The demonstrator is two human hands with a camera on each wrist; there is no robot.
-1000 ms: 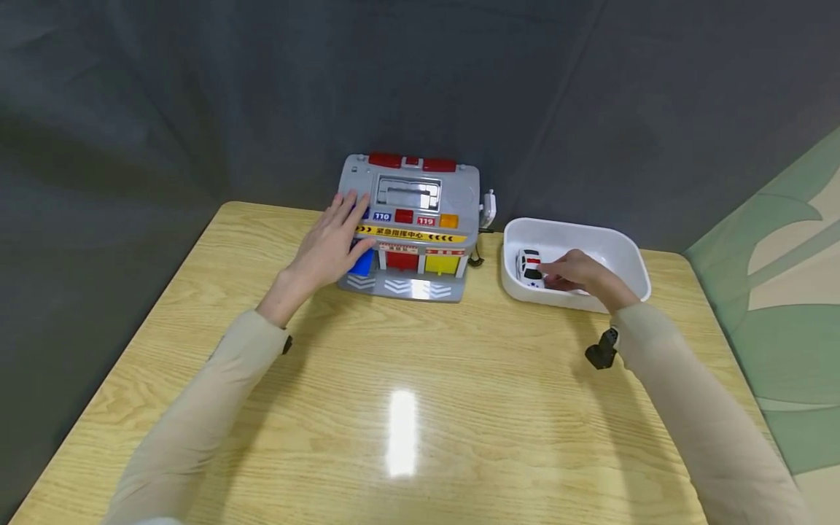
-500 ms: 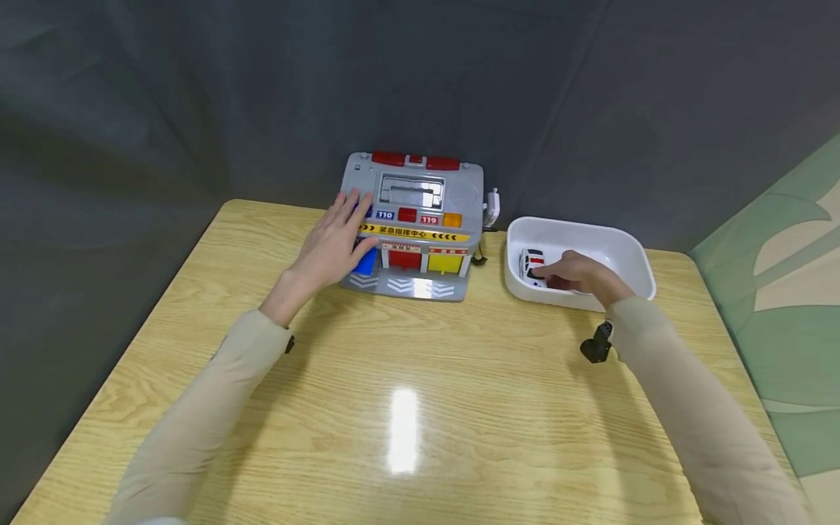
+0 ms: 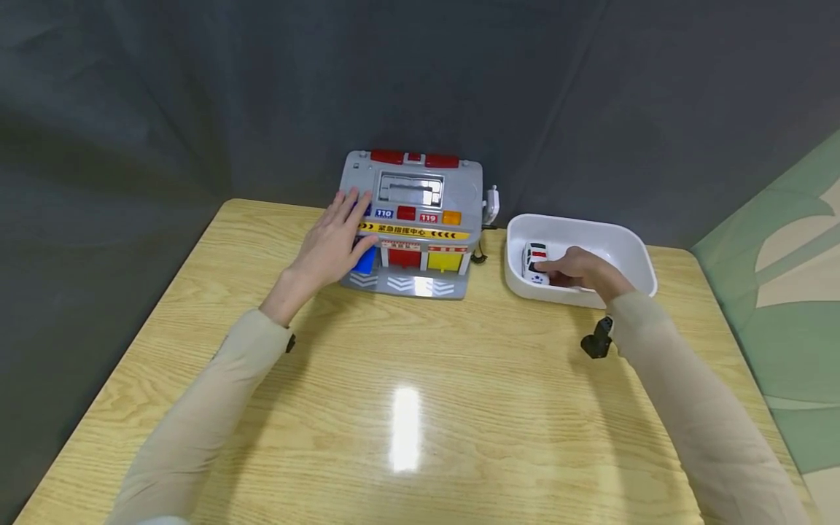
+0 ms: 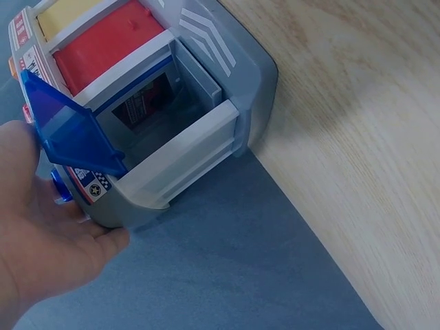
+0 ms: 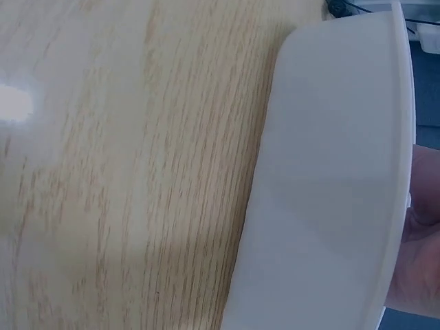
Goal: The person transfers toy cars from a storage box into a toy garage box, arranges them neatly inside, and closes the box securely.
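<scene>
A grey toy rescue garage [image 3: 462, 189] stands at the back of the table. My left hand [image 3: 328, 240] rests on its left side, fingers spread nearly straight over the roof, thumb by the blue door [image 3: 364, 261]. In the left wrist view that door [image 4: 72, 130] is swung up, showing the hollow bay behind it. The red door [image 3: 404, 259] and yellow door [image 3: 445, 262] are down. Inside a white bin [image 3: 607, 232], my right hand [image 3: 580, 267] pinches a white toy police car [image 3: 537, 254], thumb on its hood. The bin wall [image 5: 323, 172] hides the car in the right wrist view.
A white handset [image 3: 491, 205] hangs on the garage's right side, with a dark cord [image 3: 480, 254] between garage and bin. A dark curtain [image 3: 420, 80] rises behind the wooden table [image 3: 328, 408]. A green patterned panel [image 3: 781, 321] borders the right.
In the bin, the toy car has turned slightly and come up a little under my right thumb, now showing its starred hood. My left hand stays on the garage.
</scene>
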